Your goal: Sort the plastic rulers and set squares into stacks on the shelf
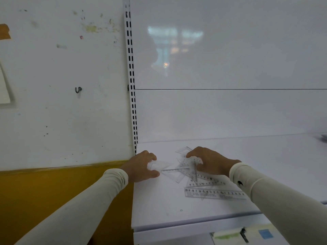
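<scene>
The fingers (151,157) of the left hand (139,167) curl round the near corner of a clear set square (161,165), thumb below and fingertips above, pinching it where it lies flat on the white shelf (159,206). The right hand (210,162) rests on a loose pile of clear rulers and set squares (187,169); its fingers are bent down onto the top pieces, but whether they grip one or only press on it cannot be told through the blur and the see-through plastic.

The pile lies between the two hands and spreads toward the front of the shelf. Just in front of it a long ruler (215,193) with black numbers lies flat, roughly parallel to the shelf's front edge, and a second numbered ruler (207,182) sits slanted just behind it, partly under the pile.

Both arms wear cream sleeves (276,195). A slotted white upright (131,82) rises at the shelf's left end, with a marked white wall (62,85) and a yellow band (53,188) to its left.
</scene>
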Demonstrator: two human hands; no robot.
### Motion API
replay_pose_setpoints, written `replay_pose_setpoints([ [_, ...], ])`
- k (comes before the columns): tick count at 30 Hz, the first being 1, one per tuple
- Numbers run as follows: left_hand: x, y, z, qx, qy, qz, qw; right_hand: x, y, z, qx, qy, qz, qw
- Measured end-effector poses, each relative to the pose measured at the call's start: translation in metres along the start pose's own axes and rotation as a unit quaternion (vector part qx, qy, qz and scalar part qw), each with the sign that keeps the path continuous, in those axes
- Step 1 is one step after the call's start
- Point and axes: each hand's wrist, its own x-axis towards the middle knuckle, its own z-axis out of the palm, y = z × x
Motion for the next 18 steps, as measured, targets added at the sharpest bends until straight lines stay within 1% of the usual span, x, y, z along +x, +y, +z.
replay_pose_setpoints([
  [1, 0.000, 0.000, -0.001, 0.001, -0.001, -0.002, 1.000, 0.001, 0.002, 0.000, -0.006, -0.028, 0.000, 1.000],
  [3, 0.000, -0.001, -0.002, 0.006, -0.001, -0.007, 1.000, 0.003, -0.001, 0.001, 0.022, -0.080, -0.002, 0.997],
  [4, 0.000, -0.001, -0.003, 0.008, -0.001, -0.010, 1.000, 0.005, -0.004, 0.002, 0.029, -0.089, -0.015, 0.995],
  [7, -0.002, -0.004, -0.005, 0.012, -0.001, -0.020, 1.000, 0.013, -0.012, 0.003, 0.000, -0.077, -0.040, 0.996],
  [10, -0.006, -0.009, -0.008, 0.014, -0.002, -0.026, 1.000, 0.019, -0.019, 0.003, -0.078, -0.039, -0.021, 0.996],
  [12, -0.008, -0.012, -0.008, 0.010, -0.001, -0.031, 0.999, 0.023, -0.022, 0.004, -0.099, -0.030, -0.013, 0.995],
  [15, -0.011, -0.016, -0.008, 0.006, 0.001, -0.039, 0.999, 0.025, -0.026, 0.000, -0.078, -0.029, -0.001, 0.997],
  [18, -0.012, -0.019, -0.008, 0.004, 0.006, -0.042, 0.999, 0.029, -0.030, -0.001, -0.016, -0.049, -0.013, 0.999],
])
